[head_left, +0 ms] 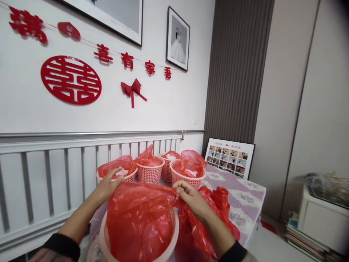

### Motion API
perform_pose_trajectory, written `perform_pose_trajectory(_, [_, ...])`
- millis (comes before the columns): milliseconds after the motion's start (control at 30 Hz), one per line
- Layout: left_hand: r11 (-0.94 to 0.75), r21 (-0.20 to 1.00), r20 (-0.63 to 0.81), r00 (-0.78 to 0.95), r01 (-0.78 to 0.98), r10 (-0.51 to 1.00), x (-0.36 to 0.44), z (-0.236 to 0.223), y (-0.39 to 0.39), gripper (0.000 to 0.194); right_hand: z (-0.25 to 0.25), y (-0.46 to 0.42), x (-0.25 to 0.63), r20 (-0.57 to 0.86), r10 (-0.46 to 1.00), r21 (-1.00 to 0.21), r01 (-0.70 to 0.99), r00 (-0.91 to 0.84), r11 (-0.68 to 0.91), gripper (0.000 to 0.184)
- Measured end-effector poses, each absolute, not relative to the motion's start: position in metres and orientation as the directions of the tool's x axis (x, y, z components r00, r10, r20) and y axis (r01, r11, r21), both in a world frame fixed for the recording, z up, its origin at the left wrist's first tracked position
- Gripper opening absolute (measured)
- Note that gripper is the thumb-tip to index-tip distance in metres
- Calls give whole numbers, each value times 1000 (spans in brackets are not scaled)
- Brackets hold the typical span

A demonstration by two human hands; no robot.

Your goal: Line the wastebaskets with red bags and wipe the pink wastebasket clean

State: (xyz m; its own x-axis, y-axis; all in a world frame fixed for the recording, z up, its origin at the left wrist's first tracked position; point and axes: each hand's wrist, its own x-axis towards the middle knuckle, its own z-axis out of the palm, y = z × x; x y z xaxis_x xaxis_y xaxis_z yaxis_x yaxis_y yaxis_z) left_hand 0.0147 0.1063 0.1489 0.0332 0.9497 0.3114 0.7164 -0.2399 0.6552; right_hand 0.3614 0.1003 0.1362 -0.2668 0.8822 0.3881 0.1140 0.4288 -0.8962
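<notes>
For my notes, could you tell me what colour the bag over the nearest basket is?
Red bag, seen in the head view.

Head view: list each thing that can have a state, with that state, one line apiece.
left hand: gripping the far left edge of the red plastic bag.
right hand: pinching the bag's far right edge.
red plastic bag: stretched open over the near basket.
near basket: upright, being lined.
four far baskets: upright, each lined with a red bag.
spare red bags: loose, crumpled on the table.
</notes>
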Motion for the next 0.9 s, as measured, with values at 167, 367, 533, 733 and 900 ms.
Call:
perform_pose_trajectory(167, [-449,494,-33,532,745,846,44,116,90,35,126,92,370,185,810,-780,418,-557,466,22])
perform_pose_trajectory(367, [-482,357,-191,567,800,801,78,93,64,26,131,82,342,299,848,-425,734,-438,529,52])
perform_pose_trajectory(533, [-318,387,301,207,866,931,26,100,83,64,114,103,338,216,906,-510,750,-363,422,91])
perform_pose_trajectory(733, [52,950,-41,-42,308,998,-7,42,59,88,60,142,363,156,906,-741,559,-394,371,51])
perform_pose_trajectory(900, [45,939,-33,41,-342,999,31,64,67,93,63,183,360,265,933,-877,342,-245,339,52])
